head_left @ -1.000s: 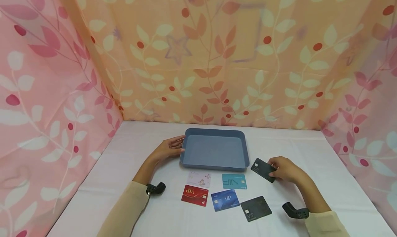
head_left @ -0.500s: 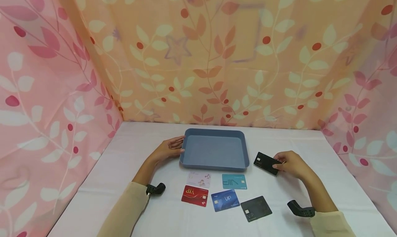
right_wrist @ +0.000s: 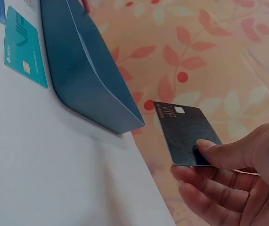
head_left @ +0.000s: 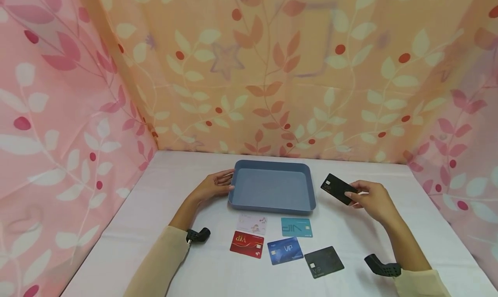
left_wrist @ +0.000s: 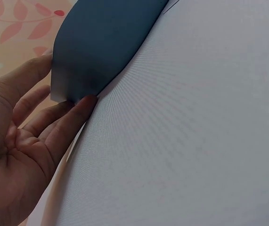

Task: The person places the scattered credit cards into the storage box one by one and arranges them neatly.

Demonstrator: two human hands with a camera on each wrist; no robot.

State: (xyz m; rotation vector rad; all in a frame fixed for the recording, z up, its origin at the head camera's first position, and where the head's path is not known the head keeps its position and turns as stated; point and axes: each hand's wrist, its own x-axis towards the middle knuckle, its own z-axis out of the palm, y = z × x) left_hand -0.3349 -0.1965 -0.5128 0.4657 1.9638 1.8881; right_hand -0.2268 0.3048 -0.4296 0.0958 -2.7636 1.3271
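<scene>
My right hand (head_left: 375, 199) pinches a black VIP card (head_left: 336, 188) between thumb and fingers, raised over the table to the right of the tray. In the right wrist view the thumb lies on the card's face, its chip and gold lettering showing at the far end. The blue-grey tray (head_left: 272, 210) stands empty at the back of the table. Fingertips of my left hand (head_left: 212, 186) touch the tray's left side; in the left wrist view its fingers (left_wrist: 70, 129) reach the base of the tray wall, fairly straight.
In front of the tray lie a pale pink flowered card (head_left: 252, 224), a teal card (head_left: 297, 227), a red card (head_left: 247, 244), a blue card (head_left: 285, 250) and a dark grey card (head_left: 324, 262). Patterned cloth (head_left: 272, 94) encloses the white table (head_left: 186, 271).
My right hand has lifted the black card and moved it back and slightly right. The left hand stays at the tray; the view has shifted slightly.
</scene>
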